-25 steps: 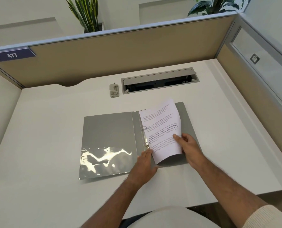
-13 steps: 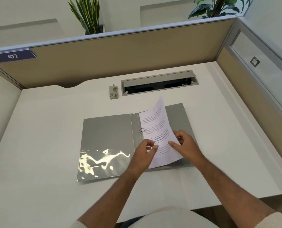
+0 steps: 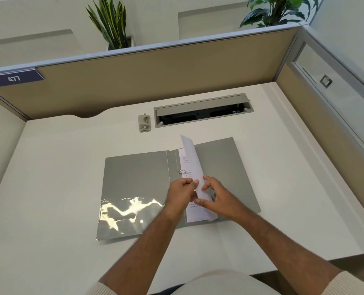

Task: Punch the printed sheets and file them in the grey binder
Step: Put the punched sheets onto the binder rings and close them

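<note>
Over flat grey binder (image 3: 219, 162), curled white sheets (image 3: 192, 158).

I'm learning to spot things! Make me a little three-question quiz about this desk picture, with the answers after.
1. True or false: the grey binder lies open on the desk.
2. Which hands touch the printed sheet? A) left only B) right only C) both
3. What small tool sits beside the cable tray?

Key: 1. True. 2. C: the left hand pinches the sheet's edge and the right hand rests fingers on it. 3. The hole punch.
</note>
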